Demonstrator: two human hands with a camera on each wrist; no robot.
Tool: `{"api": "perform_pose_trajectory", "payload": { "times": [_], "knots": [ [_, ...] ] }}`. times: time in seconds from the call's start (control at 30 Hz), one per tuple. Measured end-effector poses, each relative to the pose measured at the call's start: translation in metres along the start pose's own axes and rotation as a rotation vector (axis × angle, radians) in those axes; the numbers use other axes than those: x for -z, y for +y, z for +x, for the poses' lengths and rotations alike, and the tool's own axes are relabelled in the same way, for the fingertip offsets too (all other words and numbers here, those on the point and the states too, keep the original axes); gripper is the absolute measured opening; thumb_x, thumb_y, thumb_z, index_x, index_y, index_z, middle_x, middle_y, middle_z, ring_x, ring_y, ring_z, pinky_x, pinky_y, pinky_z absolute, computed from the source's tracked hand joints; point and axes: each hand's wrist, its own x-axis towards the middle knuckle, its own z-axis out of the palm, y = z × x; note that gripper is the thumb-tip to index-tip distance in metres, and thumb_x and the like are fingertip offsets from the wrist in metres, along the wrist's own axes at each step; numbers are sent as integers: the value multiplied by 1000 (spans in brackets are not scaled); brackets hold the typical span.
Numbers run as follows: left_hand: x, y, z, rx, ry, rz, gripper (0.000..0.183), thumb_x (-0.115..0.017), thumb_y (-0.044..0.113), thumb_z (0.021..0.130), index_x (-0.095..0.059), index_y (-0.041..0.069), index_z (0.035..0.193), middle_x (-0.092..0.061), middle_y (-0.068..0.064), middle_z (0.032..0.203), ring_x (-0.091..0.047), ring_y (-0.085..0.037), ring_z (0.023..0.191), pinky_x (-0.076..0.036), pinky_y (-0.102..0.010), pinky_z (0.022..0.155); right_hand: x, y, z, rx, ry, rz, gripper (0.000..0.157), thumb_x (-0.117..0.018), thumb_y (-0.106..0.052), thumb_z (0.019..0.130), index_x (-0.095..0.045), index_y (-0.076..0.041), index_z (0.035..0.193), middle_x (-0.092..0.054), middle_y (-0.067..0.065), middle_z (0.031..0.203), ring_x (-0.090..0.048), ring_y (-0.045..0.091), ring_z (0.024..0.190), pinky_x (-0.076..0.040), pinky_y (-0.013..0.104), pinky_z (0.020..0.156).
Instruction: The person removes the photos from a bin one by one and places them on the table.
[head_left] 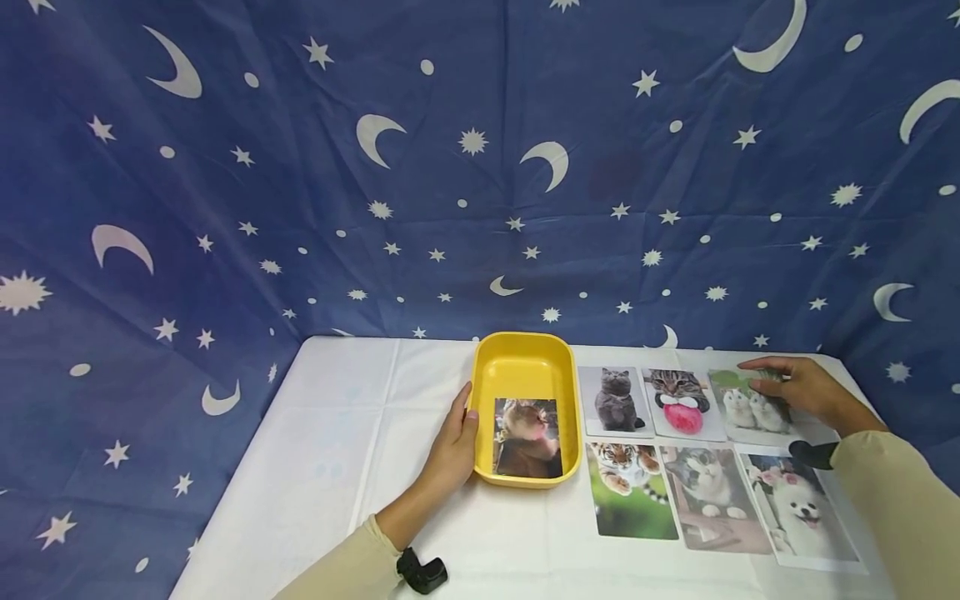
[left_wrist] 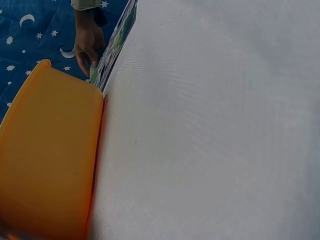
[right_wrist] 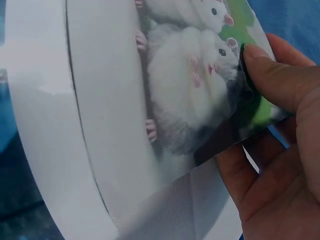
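Note:
My left hand point(head_left: 453, 437) rests along the left side of a yellow plastic tray point(head_left: 527, 346), its visible fingers fairly straight against the wall. In the tray lies one picture card point(head_left: 528, 437), its animal picture partly washed out by glare. At the right, my right hand point(head_left: 813, 392) pinches a hamster picture card point(head_left: 738, 408) by its far right corner. The right wrist view shows the thumb on top of the hamster card point(right_wrist: 190, 95) and other fingers below its edge. In the left wrist view the tray's orange-looking outer wall point(left_wrist: 50, 150) shows, without the left hand.
Right of the tray lie a grey cat card point(head_left: 617, 404), a tabby card with a red ball point(head_left: 684, 408), a tiger cub card point(head_left: 633, 492), a grey-and-white cat card point(head_left: 712, 500) and a white dog card point(head_left: 802, 508). A blue star-and-moon cloth point(head_left: 450, 167) hangs behind the white table point(head_left: 337, 417).

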Motion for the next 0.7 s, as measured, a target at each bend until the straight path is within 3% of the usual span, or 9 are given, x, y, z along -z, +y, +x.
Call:
{"api": "perform_pose_trajectory", "payload": {
  "times": [0.07,0.17,0.23,0.33,0.43,0.57,0.7],
  "knots": [
    [0,1,1,-4,-1,-1,53,-34,26,113,-21,20,165,-27,-9,169,-23,-33,156,-19,-57,126,1,1,1,-26,3,-10,60,-71,-29,97,-52,2,145,-35,40,153,-39,57,134,-39,72,102],
    [0,1,1,-1,-1,0,53,-33,26,113,-21,20,165,-28,-9,168,-23,-33,156,-19,-58,126,2,2,2,-30,24,-46,66,-71,-33,97,-49,1,148,-36,41,151,-38,60,133,-38,74,102],
    [-1,1,1,1,0,3,53,-33,26,113,-21,20,165,-28,-10,168,-23,-33,156,-20,-58,126,3,3,2,-16,44,-68,67,-70,-35,97,-48,1,149,-43,41,146,-44,61,128,-47,68,96],
    [-1,1,1,-3,-4,-3,54,-33,26,113,-20,20,165,-27,-9,169,-22,-33,156,-19,-57,126,6,4,0,5,98,-78,61,-69,-33,99,-52,2,145,-56,37,134,-57,55,118,-59,47,81],
    [-1,1,1,-10,-6,-9,54,-33,26,113,-20,19,165,-26,-9,169,-21,-32,156,-18,-57,127,11,3,-2,19,143,-52,55,-68,-31,100,-56,3,141,-62,34,129,-71,27,98,-57,31,67],
    [-1,1,2,-8,-6,-9,54,-33,27,113,-20,20,165,-26,-8,169,-21,-32,156,-18,-57,127,19,-10,-6,42,162,-5,56,-67,-34,100,-57,3,141,-62,32,133,-53,-15,86,-55,29,63],
    [-1,0,2,-1,-5,-7,54,-33,27,113,-20,20,165,-26,-9,169,-21,-33,156,-17,-57,127,23,-40,-4,67,122,38,61,-64,-42,101,-54,-2,146,-62,26,137,-50,-23,87,-57,26,71]
  ]
}}
